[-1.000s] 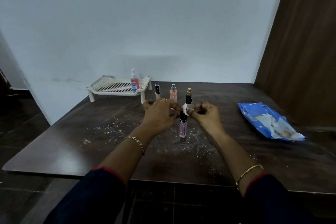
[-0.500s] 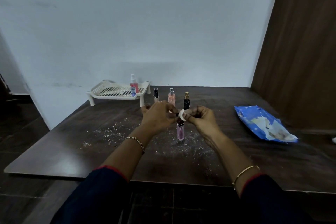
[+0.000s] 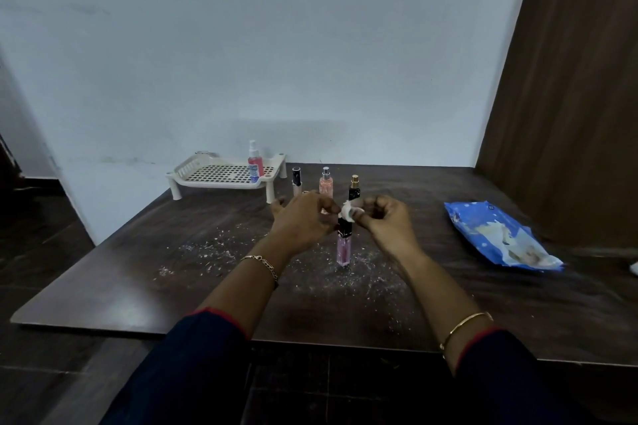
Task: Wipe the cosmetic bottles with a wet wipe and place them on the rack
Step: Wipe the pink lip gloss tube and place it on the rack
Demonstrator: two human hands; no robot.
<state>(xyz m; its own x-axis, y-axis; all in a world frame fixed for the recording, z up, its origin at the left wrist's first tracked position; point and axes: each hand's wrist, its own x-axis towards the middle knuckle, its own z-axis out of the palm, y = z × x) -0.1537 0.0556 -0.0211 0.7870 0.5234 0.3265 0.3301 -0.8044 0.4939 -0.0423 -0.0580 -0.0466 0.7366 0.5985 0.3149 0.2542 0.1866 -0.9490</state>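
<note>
A pink tube bottle with a black cap [image 3: 344, 249] stands upright mid-table. Just above its cap, a small white wet wipe [image 3: 348, 211] is pinched between my left hand [image 3: 303, 219] and my right hand [image 3: 385, 221], one on each side. The wipe touches the cap's top; my left fingertips hide part of the cap. The white perforated rack [image 3: 221, 179] stands at the back left, with a red spray bottle [image 3: 255, 165] on its right end. Behind my hands stand three bottles: a black-capped tube [image 3: 296, 180], a pink spray bottle [image 3: 326, 183] and a black bottle with a gold cap [image 3: 354, 187].
A blue pack of wet wipes [image 3: 500, 238] lies on the right of the dark wooden table [image 3: 138, 272]. White crumbs speckle the table around the pink bottle. A wall runs behind, and a brown wooden panel [image 3: 566, 97] rises at the right.
Both hands have stayed together at the cap of the pink bottle, working the wipe. The view has tilted slightly; the bottles and the rack have not moved.
</note>
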